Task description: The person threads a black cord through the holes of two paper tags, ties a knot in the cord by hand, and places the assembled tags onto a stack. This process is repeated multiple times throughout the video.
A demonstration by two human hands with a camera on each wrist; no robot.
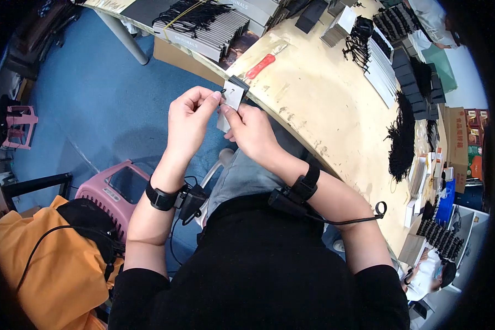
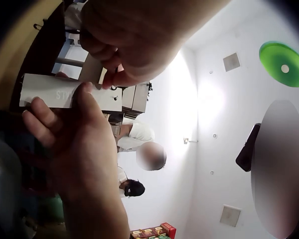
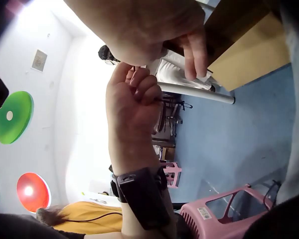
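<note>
At the table's corner, my right hand (image 1: 252, 129) grips a pale card hang tag (image 1: 234, 94) between thumb and fingers. My left hand (image 1: 190, 115) pinches a thin black cord (image 1: 223, 91) close to the tag's hole. In the left wrist view the tag (image 2: 45, 92) lies lengthwise under the right thumb, with pale lettering and a small hole at one end. The left fingertips (image 2: 109, 79) meet at that end. From the right wrist, the left hand (image 3: 137, 99) shows curled fingers, while the tag is mostly hidden behind the right hand (image 3: 154, 40).
A red-handled cutter (image 1: 261, 66) lies on the wooden table (image 1: 313, 104). Stacked tags with black cords (image 1: 198, 22) stand at the far edge. More black cords (image 1: 401, 137) and stacks line the right side. A pink stool (image 1: 107, 192) stands at left.
</note>
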